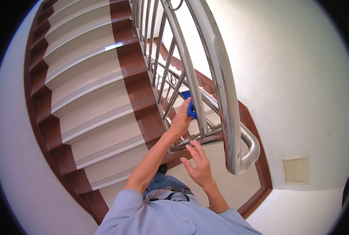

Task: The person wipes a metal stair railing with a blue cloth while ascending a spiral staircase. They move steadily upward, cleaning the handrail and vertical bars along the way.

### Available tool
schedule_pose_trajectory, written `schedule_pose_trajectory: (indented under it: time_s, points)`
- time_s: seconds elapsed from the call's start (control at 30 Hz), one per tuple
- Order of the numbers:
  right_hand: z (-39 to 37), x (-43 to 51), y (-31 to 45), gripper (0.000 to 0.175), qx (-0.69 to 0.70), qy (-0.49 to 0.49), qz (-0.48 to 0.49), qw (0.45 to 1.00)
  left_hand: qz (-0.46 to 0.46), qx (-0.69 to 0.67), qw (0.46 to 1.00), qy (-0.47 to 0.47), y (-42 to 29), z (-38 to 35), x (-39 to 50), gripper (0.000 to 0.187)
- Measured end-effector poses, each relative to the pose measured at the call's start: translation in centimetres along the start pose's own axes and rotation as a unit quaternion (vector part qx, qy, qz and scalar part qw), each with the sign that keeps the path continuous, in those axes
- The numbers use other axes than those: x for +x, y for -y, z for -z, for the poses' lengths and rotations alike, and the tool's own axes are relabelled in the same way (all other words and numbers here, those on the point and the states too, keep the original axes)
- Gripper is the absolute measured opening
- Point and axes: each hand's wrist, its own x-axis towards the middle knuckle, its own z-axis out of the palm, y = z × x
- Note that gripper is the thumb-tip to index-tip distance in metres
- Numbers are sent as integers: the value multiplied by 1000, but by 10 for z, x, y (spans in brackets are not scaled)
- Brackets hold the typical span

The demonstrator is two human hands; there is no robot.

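Note:
A blue cloth (191, 112) is in my left hand (181, 120), which reaches up to the metal stair railing. The cloth lies against the sloping lower rail (189, 70), partly hidden behind my fingers and that rail. My right hand (198, 166) is held lower, below the railing's end post, with its fingers apart and nothing in it. Above and to its right curves the thick polished handrail (226, 88), which bends round at its lower end.
Pale stair treads with brown edges (101, 124) run along the left. Upright metal bars (162, 58) stand beside them. Another flight shows through the railing. A white wall (289, 88) with a square vent cover (296, 169) rises on the right, above the landing floor (236, 176).

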Motion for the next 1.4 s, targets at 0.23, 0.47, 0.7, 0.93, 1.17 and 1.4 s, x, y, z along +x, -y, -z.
schedule_pose_trajectory:
  time_s: [0.23,0.47,0.7,0.93,1.17,1.4]
  points:
    - [0,25,0,49,58,-41,66,995,14,-7,1000,-10,5,-15,15,51]
    - [7,53,7,52,79,-19,71,994,28,-41,997,-53,23,-31,6,49]
    - [0,61,-1,51,80,-11,48,996,207,-119,963,-125,31,8,-27,47]
    - [-23,73,3,48,94,-9,12,995,20,-150,982,-109,11,59,80,74]
    - [-30,110,2,47,27,-46,11,999,-130,25,991,36,-26,94,137,76]
    - [-30,124,7,46,17,-78,6,997,103,4,993,55,-22,159,101,77]
